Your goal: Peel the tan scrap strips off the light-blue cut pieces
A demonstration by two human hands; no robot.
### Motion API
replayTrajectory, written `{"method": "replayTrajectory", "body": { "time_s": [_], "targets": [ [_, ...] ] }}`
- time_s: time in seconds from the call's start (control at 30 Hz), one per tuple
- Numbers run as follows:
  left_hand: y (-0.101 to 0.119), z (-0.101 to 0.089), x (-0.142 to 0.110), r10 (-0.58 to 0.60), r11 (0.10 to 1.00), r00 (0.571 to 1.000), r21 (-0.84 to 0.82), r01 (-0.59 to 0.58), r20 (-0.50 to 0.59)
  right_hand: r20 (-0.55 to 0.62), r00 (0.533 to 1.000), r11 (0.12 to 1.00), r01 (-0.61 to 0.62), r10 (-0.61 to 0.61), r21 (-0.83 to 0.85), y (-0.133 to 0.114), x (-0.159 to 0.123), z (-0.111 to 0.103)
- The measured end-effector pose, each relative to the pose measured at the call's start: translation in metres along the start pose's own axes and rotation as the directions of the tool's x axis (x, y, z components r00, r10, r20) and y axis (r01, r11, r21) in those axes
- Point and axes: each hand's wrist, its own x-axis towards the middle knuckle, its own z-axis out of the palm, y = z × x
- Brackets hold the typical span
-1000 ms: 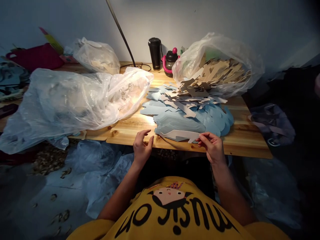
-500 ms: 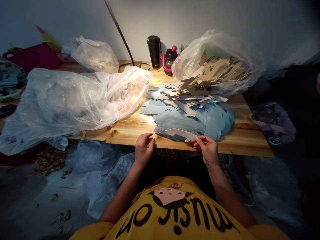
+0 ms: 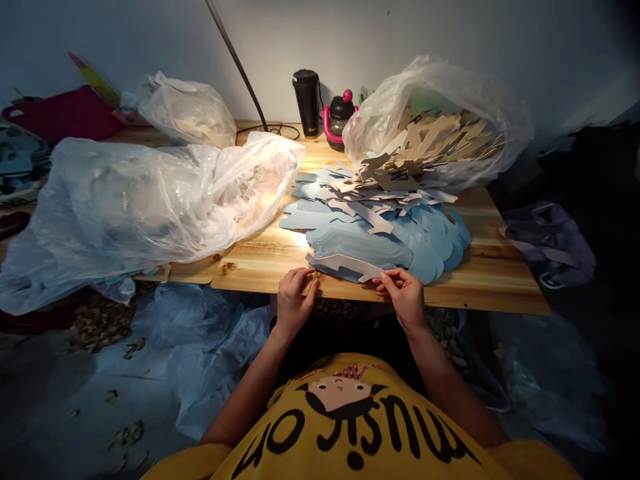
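L hand [image 3: 299, 300] and R hand [image 3: 403, 297] are both at the near edge of a pine table [image 3: 260, 263], w/ a long notched cardbd cutout [image 3: 340, 267] btwn them. The cutout lies almost flat, pale side up, along the front of a pile of blue card cutouts [image 3: 380, 240]. R thumb and fingers pinch its right end, a firm grasp. L fingers are loosely curled, tips just by its left end; can't tell if they're gripping it or only touching.

Tan card cutouts [image 3: 380, 200] lie in a messy layer on top of the blue pile, and more spill from a clear plastic bag [image 3: 445, 113] behind it. A big stuffed clear bag [image 3: 140, 200] sits on the table's left side, a smaller one [image 3: 185, 110] behind it. At the back: black tumbler [image 3: 306, 100], pink-handled bottle [image 3: 340, 117], lamp pole [image 3: 235, 63]. Blue plastic sheeting [image 3: 210, 340] lies on the floor below.
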Motion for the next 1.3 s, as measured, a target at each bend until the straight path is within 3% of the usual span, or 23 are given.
{"method": "replayTrajectory", "body": {
  "time_s": [0.07,0.13,0.2,0.27,0.33,0.4,0.5,0.57,0.63,0.73,0.87,0.93,1.0,1.03,1.07,1.1,1.13,1.2,1.3],
  "targets": [
    [0.012,-0.005,0.0,0.054,0.999,0.998,0.002,-0.054,-0.036,0.065,0.993,0.991,0.104,-0.099,-0.084,-0.013,-0.006,-0.005],
    [0.033,-0.012,0.0,0.135,0.99,0.991,-0.041,-0.135,-0.018,0.18,0.951,0.947,0.28,-0.251,-0.16,-0.033,-0.015,-0.009],
    [0.056,-0.017,0.0,0.217,0.964,0.971,-0.18,-0.197,0.102,0.318,0.868,0.876,0.449,-0.381,-0.174,-0.054,-0.025,-0.011],
    [0.074,-0.016,0.0,0.236,0.921,0.946,-0.362,-0.144,0.223,0.411,0.799,0.834,0.532,-0.439,-0.144,-0.068,-0.032,-0.009],
    [0.081,-0.008,-0.001,0.089,0.851,0.963,-0.522,0.058,0.253,0.421,0.806,0.857,0.502,-0.415,-0.118,-0.069,-0.033,-0.004],
    [0.076,0.003,-0.001,-0.196,0.68,0.953,-0.668,0.301,0.23,0.422,0.854,0.909,0.393,-0.306,-0.137,-0.06,-0.028,0.0],
    [0.058,0.018,0.0,-0.498,0.374,0.827,-0.796,0.476,0.261,0.509,0.859,0.948,0.208,-0.06,-0.24,-0.038,-0.019,0.004],
    [0.047,0.021,0.001,-0.564,0.297,0.771,-0.798,0.523,0.296,0.501,0.865,0.954,0.126,0.029,-0.273,-0.028,-0.014,0.003],
    [0.039,0.02,0.003,-0.589,0.309,0.757,-0.786,0.535,0.284,0.431,0.902,0.963,0.079,0.041,-0.257,-0.024,-0.01,0.001],
    [0.03,0.013,0.005,-0.596,0.409,0.78,-0.764,0.499,0.19,0.372,0.927,0.979,0.037,0.041,-0.2,-0.025,-0.003,-0.007],
    [0.019,0.006,0.004,-0.573,0.614,0.817,-0.623,0.485,0.071,0.427,0.892,0.986,-0.098,0.146,-0.131,-0.028,0.004,-0.021],
    [0.02,0.003,0.0,-0.511,0.802,0.847,-0.436,0.407,-0.149,0.498,0.842,0.978,-0.179,0.208,-0.106,-0.03,0.002,-0.024],
    [0.028,0.0,-0.007,-0.273,0.959,0.902,-0.168,0.228,-0.334,0.553,0.8,0.972,-0.217,0.232,-0.094,-0.032,-0.003,-0.024],
    [0.034,-0.002,-0.01,-0.102,0.994,0.941,-0.059,0.087,-0.324,0.569,0.789,0.972,-0.217,0.231,-0.093,-0.034,-0.006,-0.022],
    [0.041,-0.004,-0.013,0.073,0.997,0.969,-0.005,-0.077,-0.236,0.582,0.782,0.974,-0.208,0.223,-0.092,-0.037,-0.009,-0.019],
    [0.048,-0.005,-0.014,0.234,0.971,0.967,-0.017,-0.237,-0.103,0.596,0.776,0.977,-0.193,0.206,-0.087,-0.04,-0.013,-0.017],
    [0.054,-0.006,-0.015,0.362,0.93,0.932,-0.073,-0.359,0.024,0.613,0.769,0.982,-0.175,0.183,-0.074,-0.043,-0.017,-0.014],
    [0.063,-0.007,-0.015,0.488,0.868,0.857,-0.203,-0.454,0.169,0.646,0.753,0.99,-0.136,0.127,-0.036,-0.049,-0.023,-0.009],
    [0.07,-0.008,-0.012,0.491,0.852,0.852,-0.306,-0.425,0.184,0.667,0.742,0.993,-0.112,0.068,0.024,-0.054,-0.03,-0.004]
  ]
}}
